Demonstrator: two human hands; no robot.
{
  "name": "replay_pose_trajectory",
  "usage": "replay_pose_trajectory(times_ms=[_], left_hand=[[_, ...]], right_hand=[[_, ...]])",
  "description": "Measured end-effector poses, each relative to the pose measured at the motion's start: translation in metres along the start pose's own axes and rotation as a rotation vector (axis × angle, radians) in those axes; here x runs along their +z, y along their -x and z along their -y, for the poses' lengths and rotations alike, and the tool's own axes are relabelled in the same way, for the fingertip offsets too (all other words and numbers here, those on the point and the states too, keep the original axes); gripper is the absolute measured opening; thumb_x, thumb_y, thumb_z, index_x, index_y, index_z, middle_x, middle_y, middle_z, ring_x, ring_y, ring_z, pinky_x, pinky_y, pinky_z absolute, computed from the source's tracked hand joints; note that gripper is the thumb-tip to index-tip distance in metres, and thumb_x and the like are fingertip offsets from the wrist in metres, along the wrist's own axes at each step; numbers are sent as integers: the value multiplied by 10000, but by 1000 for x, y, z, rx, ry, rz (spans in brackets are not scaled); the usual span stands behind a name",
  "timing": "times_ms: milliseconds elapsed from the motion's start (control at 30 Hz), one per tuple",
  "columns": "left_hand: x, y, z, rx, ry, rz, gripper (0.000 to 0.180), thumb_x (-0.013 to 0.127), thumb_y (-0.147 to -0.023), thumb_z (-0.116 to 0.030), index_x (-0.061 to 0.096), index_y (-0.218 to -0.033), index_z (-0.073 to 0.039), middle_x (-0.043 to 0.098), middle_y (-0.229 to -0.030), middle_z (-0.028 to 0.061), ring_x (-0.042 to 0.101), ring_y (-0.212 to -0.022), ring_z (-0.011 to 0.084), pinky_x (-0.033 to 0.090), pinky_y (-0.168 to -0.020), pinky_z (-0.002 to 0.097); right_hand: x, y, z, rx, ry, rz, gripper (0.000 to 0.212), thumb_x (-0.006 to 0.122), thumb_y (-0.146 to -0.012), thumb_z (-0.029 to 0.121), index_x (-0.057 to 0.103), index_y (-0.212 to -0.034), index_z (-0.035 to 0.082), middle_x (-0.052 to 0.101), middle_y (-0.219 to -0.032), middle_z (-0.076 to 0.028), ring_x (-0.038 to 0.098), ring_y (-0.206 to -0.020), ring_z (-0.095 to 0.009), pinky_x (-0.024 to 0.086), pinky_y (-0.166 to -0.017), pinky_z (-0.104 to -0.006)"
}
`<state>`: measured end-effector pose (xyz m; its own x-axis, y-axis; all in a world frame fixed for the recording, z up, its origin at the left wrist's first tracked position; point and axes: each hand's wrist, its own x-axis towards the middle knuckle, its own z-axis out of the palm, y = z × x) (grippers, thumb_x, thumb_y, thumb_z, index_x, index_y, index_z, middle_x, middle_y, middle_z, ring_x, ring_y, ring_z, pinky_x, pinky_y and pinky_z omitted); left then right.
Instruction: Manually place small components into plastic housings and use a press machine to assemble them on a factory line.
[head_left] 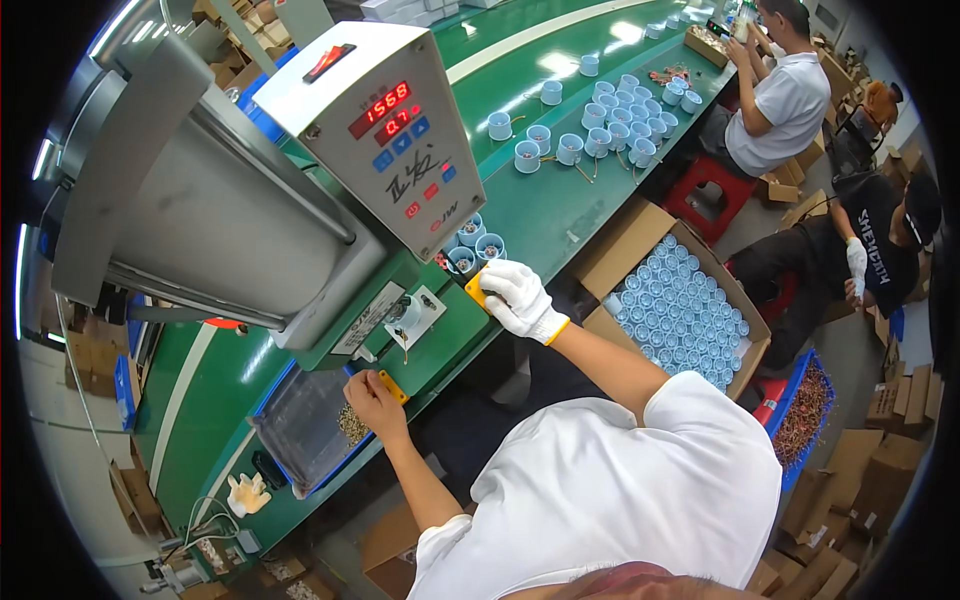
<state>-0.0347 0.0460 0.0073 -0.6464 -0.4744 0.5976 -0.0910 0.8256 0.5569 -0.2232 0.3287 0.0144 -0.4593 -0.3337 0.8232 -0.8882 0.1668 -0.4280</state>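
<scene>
My bare left hand (374, 402) is closed, fingers bent against a yellow switch block (394, 387) on the green machine base. My right hand (516, 299), in a white knitted glove, curls over a second yellow block (478, 291) at the base's other end. The fingertips of both are partly hidden. Between the hands, a light-blue cup-shaped part (406, 312) sits in a small pale fixture (425, 309), with thin wires hanging from it. Above it looms the grey press head (230, 190), beside a white control box (385, 130) with a lit red display.
Several blue cups (489, 246) stand behind my right hand, more along the green bench (570, 215). A carton (640, 240) of blue parts is at right. A blue-rimmed tray (300, 420) holds small metal pieces; a loose glove (247, 494) lies nearby. Two people sit at right.
</scene>
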Motion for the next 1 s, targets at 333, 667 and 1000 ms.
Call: replay_pose_trajectory(times_ms=[333, 667, 1000], left_hand=[[1, 4, -6, -129, 79, 15, 147, 729, -992, -132, 731, -1063, -3, 657, -1011, 116, 675, -871, 238, 534, -770, 330], [-1, 5, -17, -222, 80, -2, 105, 747, -943, -81, 750, -1002, 6, 717, -979, 129, 665, -937, 298, 529, -826, 390], [-18, -57, -61, 37, 246, -12, 150, 752, -965, -104, 748, -1025, 33, 667, -915, 83, 615, -773, 168, 490, -715, 291]], right_hand=[[1, 2, 2, 25, 40, -5, 318, 671, -847, 48, 622, -1161, 40, 655, -1163, -162, 657, -1085, -399, 533, -953, -473], [4, 8, -3, 27, 48, 1, 317, 667, -856, 68, 634, -1169, 41, 666, -1193, -167, 655, -1140, -400, 523, -1000, -481], [1, 4, 1, 12, 74, -14, 291, 689, -842, 47, 629, -1127, 56, 658, -1153, -140, 660, -1096, -386, 543, -946, -473]])
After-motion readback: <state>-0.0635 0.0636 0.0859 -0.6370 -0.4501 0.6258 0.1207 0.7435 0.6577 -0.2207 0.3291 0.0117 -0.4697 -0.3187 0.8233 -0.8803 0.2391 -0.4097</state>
